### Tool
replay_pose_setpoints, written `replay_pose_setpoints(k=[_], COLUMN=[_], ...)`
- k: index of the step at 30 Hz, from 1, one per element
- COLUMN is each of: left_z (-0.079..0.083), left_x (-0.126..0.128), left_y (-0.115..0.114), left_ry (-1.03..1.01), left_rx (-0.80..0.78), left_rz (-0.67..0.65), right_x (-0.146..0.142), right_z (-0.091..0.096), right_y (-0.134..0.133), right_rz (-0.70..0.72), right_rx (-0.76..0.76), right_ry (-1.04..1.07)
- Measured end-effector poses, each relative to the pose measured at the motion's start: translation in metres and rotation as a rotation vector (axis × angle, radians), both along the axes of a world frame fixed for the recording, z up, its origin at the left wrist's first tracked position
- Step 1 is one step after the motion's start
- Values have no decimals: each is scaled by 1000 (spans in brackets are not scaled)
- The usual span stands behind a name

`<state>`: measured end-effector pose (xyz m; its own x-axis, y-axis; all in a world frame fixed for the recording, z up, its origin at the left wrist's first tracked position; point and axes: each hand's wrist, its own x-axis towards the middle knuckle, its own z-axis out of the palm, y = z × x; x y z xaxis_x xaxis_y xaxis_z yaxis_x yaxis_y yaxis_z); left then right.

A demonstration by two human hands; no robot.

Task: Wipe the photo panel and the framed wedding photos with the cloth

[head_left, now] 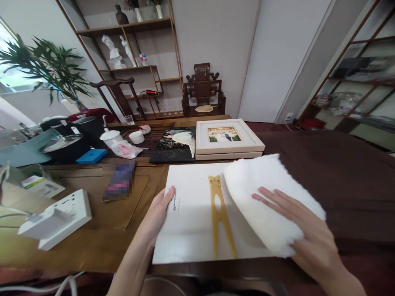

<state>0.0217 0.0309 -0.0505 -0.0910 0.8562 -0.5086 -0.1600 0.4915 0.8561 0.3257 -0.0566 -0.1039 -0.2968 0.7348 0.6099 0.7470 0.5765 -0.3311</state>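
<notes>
A white board-like panel (188, 238), with small dark print near its left edge, lies in front of me at the table's near edge. My left hand (162, 205) grips its left side, thumb on top. On the panel shows a yellow cat-headed figure with two long legs (218, 207); whether it is printed or a loose piece I cannot tell. Over the panel's right part curls a thick white sheet with ragged, fluffy edges (256, 176). My right hand (305, 230) holds this sheet, fingers stretched across its top and thumb at its lower edge.
Behind the panel are stacked picture frames (230, 137) and a dark photo panel (175, 144). To the left sit a power strip (66, 218), a blurred-out purple item (119, 181), a blue box (91, 156), a black pot (63, 146) and white teaware (111, 137).
</notes>
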Motion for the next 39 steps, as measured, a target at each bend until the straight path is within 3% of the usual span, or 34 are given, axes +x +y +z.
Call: replay_pose_setpoints(k=[4, 7, 14, 24, 30, 33, 39], left_z=[-5, -8, -8, -10, -12, -14, -32], left_x=[-2, -3, -4, -15, -8, -6, -12], left_y=[8, 11, 16, 14, 7, 5, 7], left_ry=[20, 3, 70, 760, 971, 1083, 1181], left_rx=[-14, -19, -23, 340, 414, 420, 606], left_rz=[5, 10, -35, -197, -130, -172, -220], right_x=[-27, -31, -38, -49, -53, -54, -51], right_z=[14, 11, 8, 9, 4, 1, 4], right_y=[38, 37, 38, 38, 41, 42, 43], right_rz=[107, 183, 170, 139, 147, 146, 157], right_rx=[31, 85, 44, 46, 73, 69, 88], right_ry=[-80, -132, -212, -171, -198, -198, -181])
